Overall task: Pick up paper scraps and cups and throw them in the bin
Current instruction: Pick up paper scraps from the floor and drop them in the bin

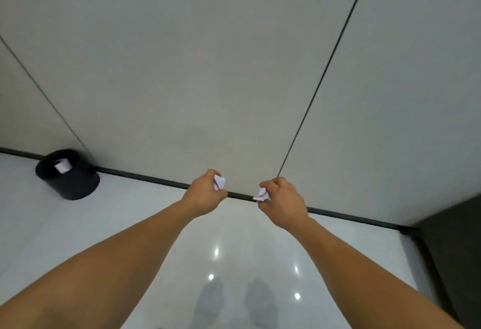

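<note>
Sitting by the wall [182,68], bin [75,185] seemingly holds a paper scrap [61,166].

My left forearm [117,263] and right forearm [364,271] are bare as far as they show (smooth, narrowing toward the wrists), and my left hand [205,193] and right hand [283,203] are uncovered too.

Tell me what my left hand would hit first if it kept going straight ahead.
Probably the pale wall: your left hand, gripping a paper scrap, points at it just above the dark skirting. The bin sits well off to the left.
</note>
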A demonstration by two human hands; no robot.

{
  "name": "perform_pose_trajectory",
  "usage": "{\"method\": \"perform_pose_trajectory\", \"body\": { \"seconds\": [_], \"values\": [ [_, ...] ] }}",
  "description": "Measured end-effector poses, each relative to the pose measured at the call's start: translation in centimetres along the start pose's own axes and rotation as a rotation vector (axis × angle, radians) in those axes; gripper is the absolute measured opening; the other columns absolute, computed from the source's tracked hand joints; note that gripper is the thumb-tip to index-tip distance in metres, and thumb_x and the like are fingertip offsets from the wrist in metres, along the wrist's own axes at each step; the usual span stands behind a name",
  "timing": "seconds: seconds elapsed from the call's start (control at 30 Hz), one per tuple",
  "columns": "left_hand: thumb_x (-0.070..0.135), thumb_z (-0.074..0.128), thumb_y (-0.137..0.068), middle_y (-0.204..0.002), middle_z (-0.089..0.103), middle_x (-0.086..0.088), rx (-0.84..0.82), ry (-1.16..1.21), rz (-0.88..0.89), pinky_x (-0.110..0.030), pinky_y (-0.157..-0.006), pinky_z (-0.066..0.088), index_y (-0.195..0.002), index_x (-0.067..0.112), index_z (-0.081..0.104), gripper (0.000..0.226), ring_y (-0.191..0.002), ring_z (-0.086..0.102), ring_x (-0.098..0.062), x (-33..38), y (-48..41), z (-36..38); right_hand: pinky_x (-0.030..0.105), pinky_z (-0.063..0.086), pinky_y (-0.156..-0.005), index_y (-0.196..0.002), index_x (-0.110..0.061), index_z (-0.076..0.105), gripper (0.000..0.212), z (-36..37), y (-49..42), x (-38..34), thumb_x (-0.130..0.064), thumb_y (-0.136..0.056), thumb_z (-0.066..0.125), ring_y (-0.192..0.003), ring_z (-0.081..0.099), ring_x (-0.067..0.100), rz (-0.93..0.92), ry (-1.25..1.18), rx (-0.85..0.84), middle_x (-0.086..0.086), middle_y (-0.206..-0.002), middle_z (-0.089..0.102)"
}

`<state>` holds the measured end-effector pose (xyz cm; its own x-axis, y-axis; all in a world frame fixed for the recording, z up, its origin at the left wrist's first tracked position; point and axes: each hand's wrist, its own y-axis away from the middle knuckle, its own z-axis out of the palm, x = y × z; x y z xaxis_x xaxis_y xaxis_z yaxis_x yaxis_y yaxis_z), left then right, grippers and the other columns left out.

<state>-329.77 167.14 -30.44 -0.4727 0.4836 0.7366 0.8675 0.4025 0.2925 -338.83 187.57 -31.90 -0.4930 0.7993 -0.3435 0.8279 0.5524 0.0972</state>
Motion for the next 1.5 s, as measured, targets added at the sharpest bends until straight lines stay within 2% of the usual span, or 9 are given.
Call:
{"method": "perform_pose_trajectory", "body": {
  "seconds": [0.1, 0.37, 0.53, 0.73, 0.87, 1.0, 1.07, 1.3, 1.5],
  "values": [
    [0.026, 0.06, -0.083, -0.096, 0.058, 0.006, 0.063, 0.025, -0.043, -0.023, -0.06, 0.043, -0.106, 0.025, 0.05, 0.025, -0.082, 0.057, -0.01, -5.1, 1.8, -6.8, 0.031, 0.045, -0.086, -0.129, -0.031, 0.056, 0.041, 1.5, -2.0, -8.4, -0.037, -0.089, 0.057, -0.115, 0.05, 0.021, -0.103, 0.007, -0.018, -0.003, -0.131, 0.049],
    [0.029, 0.06, -0.083, -0.087, 0.052, 0.01, 0.239, 0.048, -0.144, -0.023, -0.052, 0.039, -0.104, 0.025, 0.047, 0.025, -0.074, 0.054, -0.009, -16.6, 6.2, -21.6, 0.035, 0.049, -0.09, -0.128, -0.029, 0.058, 0.041, 5.3, -5.2, -28.4, -0.041, -0.089, 0.057, -0.112, 0.053, 0.024, -0.356, 0.044, -0.082, -0.001, -0.128, 0.051],
    [0.026, 0.06, -0.084, -0.096, 0.057, 0.002, 0.336, 0.107, -0.201, -0.028, -0.065, 0.048, -0.107, 0.022, 0.049, 0.026, -0.083, 0.058, -0.016, -21.9, 7.3, -28.3, 0.034, 0.048, -0.091, -0.131, -0.029, 0.055, 0.041, 7.7, -8.0, -36.8, -0.039, -0.091, 0.055, -0.113, 0.053, 0.023, -0.457, 0.089, -0.146, -0.001, -0.131, 0.049],
    [0.022, 0.06, -0.085, -0.097, 0.053, 0.003, 0.42, 0.096, -0.294, -0.021, -0.058, 0.041, -0.114, 0.02, 0.048, 0.031, -0.078, 0.053, -0.007, -28.4, 5.8, -35.5, 0.034, 0.049, -0.09, -0.13, -0.03, 0.055, 0.041, 11.7, -13.5, -46.1, -0.038, -0.089, 0.054, -0.114, 0.052, 0.025, -0.58, 0.118, -0.214, 0.0, -0.13, 0.049],
    [0.024, 0.063, -0.085, -0.103, 0.053, 0.0, 0.477, 0.091, -0.369, -0.021, -0.06, 0.041, -0.124, 0.021, 0.045, 0.043, -0.087, 0.054, -0.017, -32.2, 3.5, -41.2, 0.036, 0.049, -0.091, -0.129, -0.027, 0.056, 0.042, 14.8, -18.2, -53.2, -0.035, -0.088, 0.054, -0.112, 0.052, 0.027, -0.661, 0.083, -0.243, 0.003, -0.129, 0.05],
    [0.024, 0.065, -0.083, -0.104, 0.056, -0.001, 0.528, 0.068, -0.446, -0.025, -0.067, 0.045, -0.118, 0.022, 0.048, 0.039, -0.086, 0.055, -0.018, -35.9, 1.4, -46.8, 0.033, 0.046, -0.091, -0.129, -0.026, 0.056, 0.041, 16.8, -23.0, -60.4, -0.036, -0.089, 0.055, -0.113, 0.051, 0.028, -0.719, 0.062, -0.268, 0.003, -0.128, 0.049],
    [0.024, 0.066, -0.083, -0.101, 0.053, 0.001, 0.564, 0.07, -0.471, -0.024, -0.064, 0.043, -0.117, 0.022, 0.047, 0.039, -0.083, 0.054, -0.016, -37.7, 0.6, -49.4, 0.032, 0.045, -0.091, -0.13, -0.026, 0.056, 0.042, 17.5, -25.0, -63.7, -0.036, -0.089, 0.056, -0.115, 0.05, 0.028, -0.754, 0.06, -0.281, 0.003, -0.129, 0.049],
    [0.022, 0.067, -0.085, -0.099, 0.052, 0.002, 0.578, 0.132, -0.459, -0.023, -0.07, 0.043, -0.117, 0.021, 0.047, 0.037, -0.085, 0.054, -0.015, -44.5, -3.6, -57.5, 0.032, 0.044, -0.095, -0.135, -0.027, 0.052, 0.045, 20.9, -30.9, -73.1, -0.035, -0.091, 0.055, -0.119, 0.046, 0.025, -0.755, 0.083, -0.335, 0.001, -0.134, 0.045],
    [0.02, 0.067, -0.083, -0.092, 0.053, 0.005, 0.491, 0.166, -0.389, -0.022, -0.067, 0.041, -0.117, 0.02, 0.049, 0.038, -0.082, 0.054, -0.014, -51.4, -8.8, -65.2, 0.032, 0.044, -0.097, -0.134, -0.026, 0.053, 0.047, 25.0, -34.8, -81.3, -0.038, -0.089, 0.058, -0.118, 0.047, 0.026, -0.656, 0.124, -0.354, 0.003, -0.132, 0.046]
  ]
}}
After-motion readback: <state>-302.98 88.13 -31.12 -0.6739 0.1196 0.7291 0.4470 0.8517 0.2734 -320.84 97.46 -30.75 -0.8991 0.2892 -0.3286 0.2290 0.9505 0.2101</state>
